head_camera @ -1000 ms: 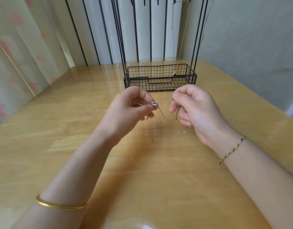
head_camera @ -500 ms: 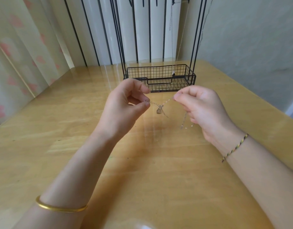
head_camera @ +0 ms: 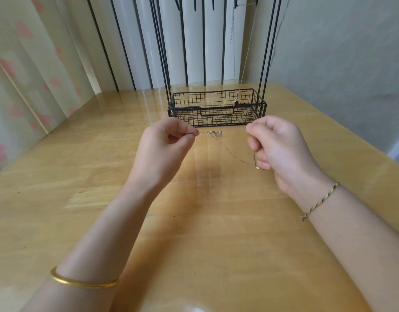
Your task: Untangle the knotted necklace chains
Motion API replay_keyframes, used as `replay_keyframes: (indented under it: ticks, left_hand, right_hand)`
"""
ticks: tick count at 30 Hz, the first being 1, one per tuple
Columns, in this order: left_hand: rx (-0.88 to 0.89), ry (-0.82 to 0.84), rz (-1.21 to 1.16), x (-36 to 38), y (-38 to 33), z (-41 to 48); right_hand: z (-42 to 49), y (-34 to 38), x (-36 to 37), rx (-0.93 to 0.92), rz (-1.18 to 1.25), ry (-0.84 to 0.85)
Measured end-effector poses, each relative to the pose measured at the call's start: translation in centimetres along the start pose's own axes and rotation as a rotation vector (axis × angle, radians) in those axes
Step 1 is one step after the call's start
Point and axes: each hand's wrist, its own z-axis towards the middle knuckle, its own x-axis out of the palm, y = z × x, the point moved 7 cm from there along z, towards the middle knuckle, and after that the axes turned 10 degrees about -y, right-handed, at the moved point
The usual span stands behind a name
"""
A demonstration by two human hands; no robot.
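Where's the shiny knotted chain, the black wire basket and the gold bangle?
thin silver knotted chain (head_camera: 214, 133): head view, the tangled clump.
black wire basket (head_camera: 216, 114): head view, front rim.
gold bangle (head_camera: 86, 284): head view, front band.

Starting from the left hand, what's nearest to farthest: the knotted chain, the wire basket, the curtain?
1. knotted chain, pinched in the left hand, stretching rightward.
2. wire basket, just beyond, on the table.
3. curtain, far left, past the table's edge.
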Motion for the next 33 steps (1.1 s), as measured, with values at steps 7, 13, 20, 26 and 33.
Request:
replay_keyframes:
  ticks: [7, 13, 20, 26, 33]
  left_hand:
    - [-0.345, 0.115, -0.392, 1.5, 0.5, -0.8]
    - [-0.463, 0.181, -0.606, 2.1, 0.3, -1.1]
    - [-0.496, 0.21, -0.655, 2.4, 0.4, -1.2]
    - [-0.472, 0.238, -0.599, 2.5, 0.4, -1.3]
    - [-0.57, 0.224, -0.753, 2.5, 0.4, -1.3]
  right_hand:
    - [-0.5, 0.3, 0.8, -0.013, 0.041, 0.064]
    - [-0.6, 0.0, 1.2, -0.018, 0.04, 0.104]
    - [-0.9, 0.0, 1.4, -0.025, 0.009, 0.125]
    - [-0.8, 0.0, 1.2, -0.014, 0.047, 0.089]
    - [-0.1, -1.0, 1.2, 0.016, -0.07, 0.146]
